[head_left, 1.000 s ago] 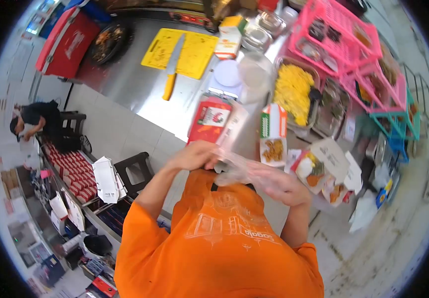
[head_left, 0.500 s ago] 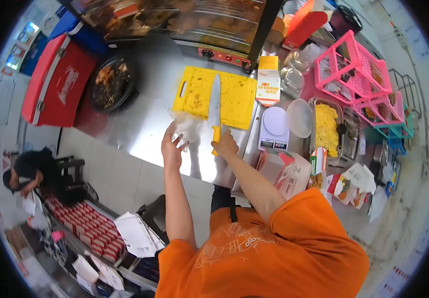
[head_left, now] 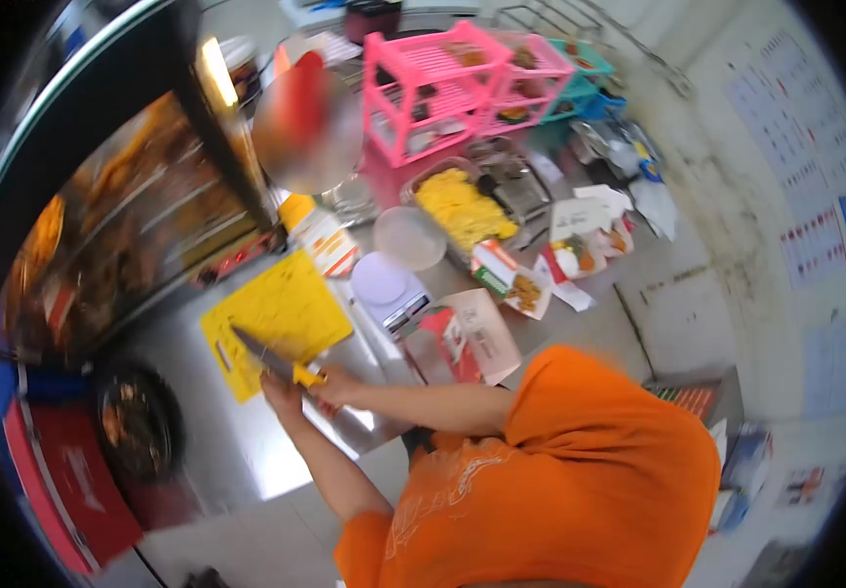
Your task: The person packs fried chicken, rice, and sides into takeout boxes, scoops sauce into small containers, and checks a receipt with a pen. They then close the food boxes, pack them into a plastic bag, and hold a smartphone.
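Lying across the cutting board (head_left: pixel 281 312), yellow-handled steel knife (head_left: pixel 268 358).

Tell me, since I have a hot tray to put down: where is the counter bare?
Bare steel counter lies between the yellow cutting board, where both hands meet at the knife, and the dark round pan. It is crowded past the scale: boxes, the yellow-food tray and pink racks.

Orange T-shirt (head_left: pixel 580 461), seemingly pale-printed.
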{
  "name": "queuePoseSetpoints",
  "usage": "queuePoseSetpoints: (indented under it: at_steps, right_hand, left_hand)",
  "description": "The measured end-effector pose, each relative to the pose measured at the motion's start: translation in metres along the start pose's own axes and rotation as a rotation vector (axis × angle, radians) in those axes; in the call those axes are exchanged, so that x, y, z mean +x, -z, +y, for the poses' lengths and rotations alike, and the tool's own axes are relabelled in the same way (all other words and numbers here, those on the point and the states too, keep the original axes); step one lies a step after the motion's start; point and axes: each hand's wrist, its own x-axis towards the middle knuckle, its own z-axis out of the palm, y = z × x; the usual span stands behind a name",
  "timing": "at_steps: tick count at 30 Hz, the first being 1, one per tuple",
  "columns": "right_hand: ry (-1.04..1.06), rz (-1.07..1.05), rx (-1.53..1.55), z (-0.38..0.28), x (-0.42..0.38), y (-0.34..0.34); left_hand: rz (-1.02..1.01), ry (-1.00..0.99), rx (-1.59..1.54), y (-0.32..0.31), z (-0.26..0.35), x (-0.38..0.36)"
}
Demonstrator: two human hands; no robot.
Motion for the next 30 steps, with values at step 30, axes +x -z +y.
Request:
queuePoseSetpoints:
  at_steps: [30]
  right_hand:
    - [0.611, 0.78, -1.301, -0.241, -0.011, 0.868]
  left_hand:
    - [-0.055, 0.018, 0.774, -0.469, -0.398, -0.398]
